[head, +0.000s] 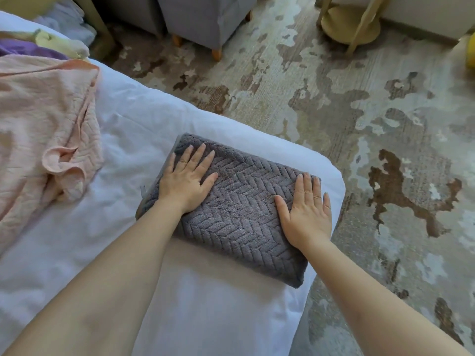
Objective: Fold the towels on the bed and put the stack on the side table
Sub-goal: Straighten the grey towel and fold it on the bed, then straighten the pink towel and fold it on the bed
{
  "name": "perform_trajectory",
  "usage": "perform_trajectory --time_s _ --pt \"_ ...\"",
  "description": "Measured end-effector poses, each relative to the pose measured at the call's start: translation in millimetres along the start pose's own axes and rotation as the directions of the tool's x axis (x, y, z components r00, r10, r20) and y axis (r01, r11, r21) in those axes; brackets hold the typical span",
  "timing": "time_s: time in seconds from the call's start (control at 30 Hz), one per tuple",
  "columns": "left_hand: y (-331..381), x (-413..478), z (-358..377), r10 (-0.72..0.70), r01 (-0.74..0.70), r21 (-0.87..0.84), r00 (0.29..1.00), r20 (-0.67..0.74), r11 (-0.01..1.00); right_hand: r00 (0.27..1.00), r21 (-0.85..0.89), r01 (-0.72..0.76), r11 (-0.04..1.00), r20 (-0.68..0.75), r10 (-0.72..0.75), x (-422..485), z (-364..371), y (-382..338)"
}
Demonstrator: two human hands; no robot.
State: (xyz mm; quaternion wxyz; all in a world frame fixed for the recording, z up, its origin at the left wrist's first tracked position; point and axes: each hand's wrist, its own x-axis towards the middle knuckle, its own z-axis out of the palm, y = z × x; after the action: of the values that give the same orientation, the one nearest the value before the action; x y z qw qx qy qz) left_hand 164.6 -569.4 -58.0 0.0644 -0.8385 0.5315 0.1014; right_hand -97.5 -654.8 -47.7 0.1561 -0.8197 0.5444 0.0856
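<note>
**One towel folded, more left to fold, nothing on the bench yet**

Pressing down on the grey towel [239,214] with both palms: left grip [185,176] flat on the end further up the bed [123,129], right grip [305,209] flat on the end by the bed's outer edge. Fingers straight and spread on both, so released, grasping nothing, merely smoothing. Already folded into a thick rectangle, to judge by the layers showing at its edges, and lying on the bed's corner, close to the edge above the rug [359,119].

Judged as an early stage, with only the first piece done. Further up the bed, a pink towel [43,119], crumpled and spread loose, apart from the grey one and not yet folded. Past that, at the bed's far end, a purple cloth [25,48] and a pale yellow cloth [56,43], bunched close together; cannot tell whether towels or not. No stack built so far, just the single folded piece.

Off the bed, across the rug, a yellow bench [350,27], with only legs and lower shelf in view and the top hidden; probably the destination, though not certain.

Left to do: folding the pink towel and perhaps the other two, piling them with the grey one, and carrying the pile off the bed to the bench.
</note>
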Motion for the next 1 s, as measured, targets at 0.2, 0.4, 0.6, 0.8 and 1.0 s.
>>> perform_trajectory --time_s 0.2,0.4,0.6,0.8,1.0 --pt "-4.3 -56.2 -9.2 0.083 -0.099 -0.066 0.975 -0.206 0.993 0.963 0.035 0.228 0.973 -0.154 -0.220 -33.6 -11.8 -28.4" --pt "-22.2 -93.2 24.0 -0.010 0.008 -0.017 0.994 -0.108 1.000 0.956 -0.120 0.281 0.952 -0.049 -0.288 -61.4 22.8 -28.4" --pt "-48.4 -126.0 30.5 -0.185 0.181 -0.068 0.981 -0.054 0.981 0.978 -0.093 0.199 0.976 -0.036 -0.203 -87.3 17.1 -0.1" --pt "-67.7 -206.4 18.1 -0.274 0.225 -0.312 0.954 -0.124 0.923 0.914 0.094 0.380 0.920 -0.191 -0.358 -124.1 -1.7 -24.4" --pt "-112.1 -305.4 3.1 -0.444 0.315 -0.446 0.869 -0.221 0.838 0.764 0.127 0.639 0.759 -0.222 -0.606 -165.8 -5.3 -95.3"
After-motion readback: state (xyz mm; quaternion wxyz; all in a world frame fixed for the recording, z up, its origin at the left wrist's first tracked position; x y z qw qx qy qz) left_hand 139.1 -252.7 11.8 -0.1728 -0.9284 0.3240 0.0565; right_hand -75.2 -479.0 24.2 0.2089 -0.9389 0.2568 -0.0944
